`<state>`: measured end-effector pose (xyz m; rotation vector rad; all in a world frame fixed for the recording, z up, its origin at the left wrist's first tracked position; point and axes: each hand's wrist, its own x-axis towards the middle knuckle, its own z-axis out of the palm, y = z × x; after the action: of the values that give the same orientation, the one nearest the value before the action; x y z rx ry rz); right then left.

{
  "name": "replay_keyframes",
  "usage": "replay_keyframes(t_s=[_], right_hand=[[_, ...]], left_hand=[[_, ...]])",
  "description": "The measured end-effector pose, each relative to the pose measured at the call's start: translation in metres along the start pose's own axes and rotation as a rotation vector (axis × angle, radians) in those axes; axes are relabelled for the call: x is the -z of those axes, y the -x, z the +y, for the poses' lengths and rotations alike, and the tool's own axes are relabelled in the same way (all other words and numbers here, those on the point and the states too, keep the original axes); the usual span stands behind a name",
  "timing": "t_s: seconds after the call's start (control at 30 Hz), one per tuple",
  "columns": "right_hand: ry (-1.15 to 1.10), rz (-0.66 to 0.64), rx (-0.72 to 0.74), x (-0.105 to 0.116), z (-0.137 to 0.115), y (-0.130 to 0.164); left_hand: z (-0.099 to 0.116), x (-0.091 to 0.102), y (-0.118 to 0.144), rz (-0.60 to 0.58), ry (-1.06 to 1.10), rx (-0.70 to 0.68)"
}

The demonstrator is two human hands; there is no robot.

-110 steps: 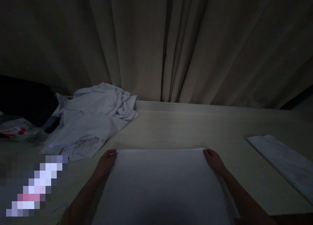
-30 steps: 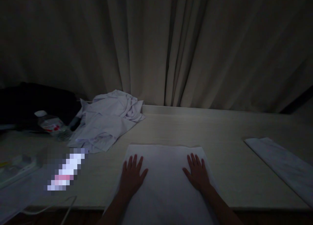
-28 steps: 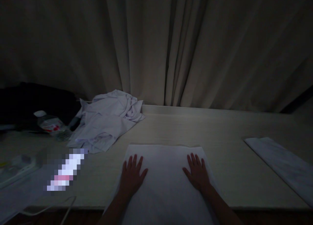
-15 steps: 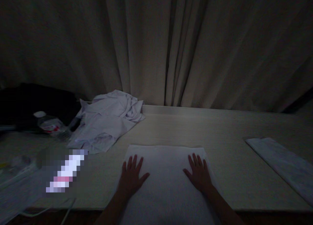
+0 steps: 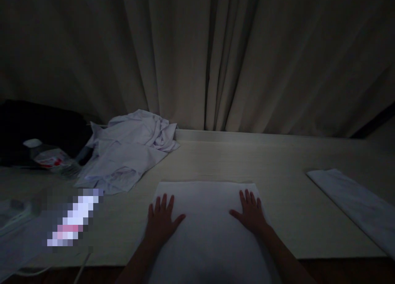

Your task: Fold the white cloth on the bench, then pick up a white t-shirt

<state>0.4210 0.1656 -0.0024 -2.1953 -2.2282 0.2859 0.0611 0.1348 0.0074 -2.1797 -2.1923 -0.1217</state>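
A white cloth (image 5: 208,226) lies spread over the near edge of the table, its straight far edge just past my fingertips. My left hand (image 5: 162,220) rests flat on its left side, fingers spread and thumb pointing inward. On the right side, my right hand (image 5: 249,212) lies flat in the same way, palm down with fingers apart. Neither hand grips anything. The near end of the cloth runs out of view toward my body.
A crumpled white cloth (image 5: 129,148) lies at the back left, beside a clear plastic bottle (image 5: 54,160) and a dark bag-like object (image 5: 40,123). A folded pale cloth (image 5: 348,197) is on the right. A pixelated bright patch covers something at the left. Curtains (image 5: 182,58) hang behind the table (image 5: 216,156).
The view has shifted slightly, so most things sit a little further left. Both hands stay flat on the white cloth, with little change in their pose.
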Motion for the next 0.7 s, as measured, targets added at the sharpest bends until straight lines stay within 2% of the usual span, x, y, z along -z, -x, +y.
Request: replay_keyframes(t_s=[0.27,0.4,0.6,0.7], right_hand=[[-0.011,-0.043,-0.017,-0.004,0.002,-0.006],[0.006,-0.12,-0.032,0.002,0.002,-0.009],[0.028,-0.38,-0.009,0.016,0.006,-0.017],[0.051,-0.438,-0.003,0.021,0.005,-0.019]], left_hand=[[-0.002,-0.004,-0.002,-0.037,0.021,0.015],[-0.002,0.002,-0.008,-0.155,0.041,0.033],[-0.001,0.019,-0.016,-0.399,0.048,0.048],[-0.001,0.021,-0.019,-0.437,0.046,0.05]])
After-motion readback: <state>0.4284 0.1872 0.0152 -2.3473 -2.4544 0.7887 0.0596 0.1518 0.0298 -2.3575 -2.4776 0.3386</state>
